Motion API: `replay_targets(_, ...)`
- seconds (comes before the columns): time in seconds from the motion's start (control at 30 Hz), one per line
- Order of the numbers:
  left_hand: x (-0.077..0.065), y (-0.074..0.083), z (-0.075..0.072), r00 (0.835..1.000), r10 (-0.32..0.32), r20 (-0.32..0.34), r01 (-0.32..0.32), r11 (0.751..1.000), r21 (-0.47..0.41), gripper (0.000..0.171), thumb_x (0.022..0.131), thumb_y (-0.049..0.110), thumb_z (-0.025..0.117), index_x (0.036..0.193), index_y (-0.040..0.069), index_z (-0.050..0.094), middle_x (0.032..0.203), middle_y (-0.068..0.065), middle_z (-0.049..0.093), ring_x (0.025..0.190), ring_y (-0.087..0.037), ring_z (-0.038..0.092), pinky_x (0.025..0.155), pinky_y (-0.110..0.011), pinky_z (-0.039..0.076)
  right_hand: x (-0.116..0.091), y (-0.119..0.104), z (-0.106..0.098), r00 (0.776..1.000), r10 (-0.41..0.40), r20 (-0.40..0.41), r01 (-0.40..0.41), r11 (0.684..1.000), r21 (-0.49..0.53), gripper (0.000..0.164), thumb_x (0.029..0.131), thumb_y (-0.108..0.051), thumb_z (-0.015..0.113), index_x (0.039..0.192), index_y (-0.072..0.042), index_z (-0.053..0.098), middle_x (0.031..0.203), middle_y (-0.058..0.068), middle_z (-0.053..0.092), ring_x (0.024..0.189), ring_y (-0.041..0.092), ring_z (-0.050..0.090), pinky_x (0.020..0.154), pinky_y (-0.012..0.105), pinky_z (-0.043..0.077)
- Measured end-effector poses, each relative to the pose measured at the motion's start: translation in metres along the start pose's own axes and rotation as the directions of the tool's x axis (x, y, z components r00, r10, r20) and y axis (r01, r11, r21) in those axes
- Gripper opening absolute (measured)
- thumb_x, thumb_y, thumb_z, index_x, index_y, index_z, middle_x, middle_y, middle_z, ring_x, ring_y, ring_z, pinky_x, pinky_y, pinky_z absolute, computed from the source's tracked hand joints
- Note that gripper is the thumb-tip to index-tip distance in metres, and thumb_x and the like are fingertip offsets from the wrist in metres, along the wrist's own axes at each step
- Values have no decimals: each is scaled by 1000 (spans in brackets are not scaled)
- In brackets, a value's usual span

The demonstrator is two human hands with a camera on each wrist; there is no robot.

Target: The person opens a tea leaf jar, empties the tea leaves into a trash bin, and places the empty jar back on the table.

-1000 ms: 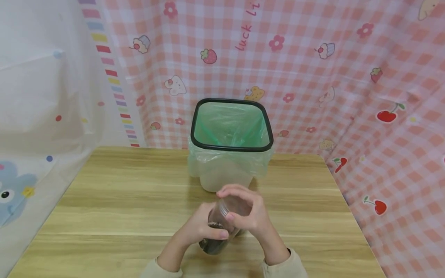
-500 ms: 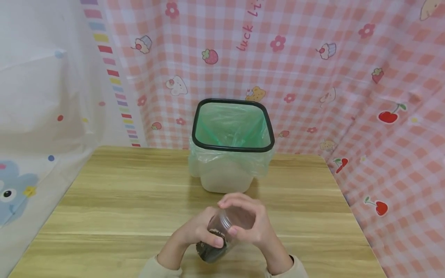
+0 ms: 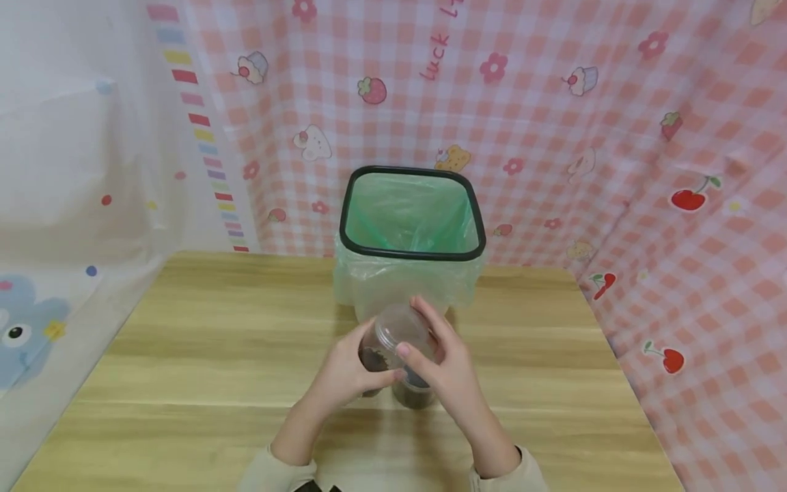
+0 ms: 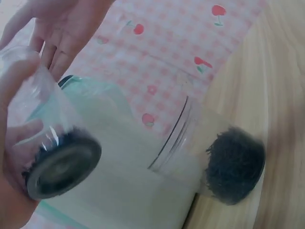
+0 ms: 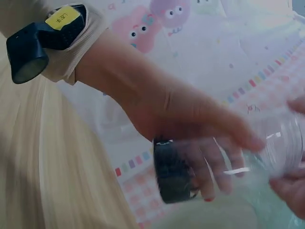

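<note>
My left hand grips a clear plastic jar with dark, shredded-looking stuff at its bottom. The jar is held tilted above the table. At its ridged upper end, the fingers and thumb of my right hand hold it on both sides; whether a clear lid sits there I cannot tell. A second clear jar with similar dark contents stands on the table just behind, partly hidden by the hands. In the left wrist view that standing jar shows whole, apart from the held jar.
A pale bin lined with a green translucent bag stands just beyond the hands, its black rim facing up. Wood-grain table surrounds it. Pink checked cloth hangs behind and at right, white cloth at left.
Both hands have moved forward and up toward the bin with the jar between them. The second standing jar now shows below the right hand.
</note>
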State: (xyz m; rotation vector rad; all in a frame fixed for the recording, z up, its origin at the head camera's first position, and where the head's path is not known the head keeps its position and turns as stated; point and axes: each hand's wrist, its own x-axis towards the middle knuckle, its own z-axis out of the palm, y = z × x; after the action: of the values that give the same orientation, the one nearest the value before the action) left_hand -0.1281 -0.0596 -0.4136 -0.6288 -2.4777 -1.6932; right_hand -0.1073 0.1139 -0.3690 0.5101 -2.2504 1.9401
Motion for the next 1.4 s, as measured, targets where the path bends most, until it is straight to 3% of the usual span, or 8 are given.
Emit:
replay_targets(0.13,4,-2,6,982,146,-120,-113,963,246,72,62,36,85,124,17,54,109,5,63,96,-12,60,80,-33,52,6,-3,4,991,124,-48,-130,984,-126,72,80,-22,74,142,-12,40,141,2,44,131,16,37,108,37,31)
replay_targets(0.23,2,-4,11,954,237,-181,-166,926,337,70,60,34,86,119,13,55,106,3,63,95,-12,61,79,-32,53,8,-3,6,989,135,-68,-145,976,-164,74,75,-22,78,140,-13,44,139,1,47,130,17,39,106,44,32)
replay_targets(0.47,-3,-4,14,937,267,-224,-184,925,332,71,58,37,86,118,14,56,103,4,65,92,-11,62,72,-30,54,7,1,6,993,96,-73,-103,990,-99,63,71,-18,82,129,-19,57,133,-7,52,126,10,43,103,32,37)
replay_targets(0.83,-4,-2,13,942,270,-197,-203,930,306,71,59,43,85,117,12,58,96,4,66,84,-9,63,67,-24,52,8,12,-1,1000,-15,-26,14,999,-32,56,69,-9,81,122,-10,62,127,2,58,123,13,48,98,21,40)
replay_targets(1.03,-7,0,9,988,120,-99,-111,989,93,71,60,40,86,123,22,58,103,6,67,90,-7,62,74,-26,52,8,13,-4,996,-79,49,79,997,-9,54,70,-10,81,121,-8,63,126,5,59,123,17,48,99,23,40)
replay_targets(1.13,-9,1,4,999,49,-17,-49,999,-4,66,62,36,86,121,23,59,102,7,67,89,-10,63,73,-27,52,8,14,-6,991,-93,99,92,996,13,54,71,-10,80,122,-8,62,126,5,59,122,17,49,97,24,42)
replay_targets(1.27,-9,-1,-3,994,57,96,-50,996,-75,58,64,30,84,116,18,61,98,5,68,86,-11,63,73,-28,52,7,13,-9,979,-127,159,122,992,40,55,72,-8,79,124,-7,61,126,7,58,120,19,51,93,25,44)
replay_targets(1.4,-6,-7,-9,966,108,233,-61,978,-200,55,68,25,82,117,12,60,101,2,67,88,-13,63,77,-31,52,8,12,-11,958,-173,227,159,984,79,55,72,-7,79,124,-6,60,127,8,58,121,21,50,94,26,45)
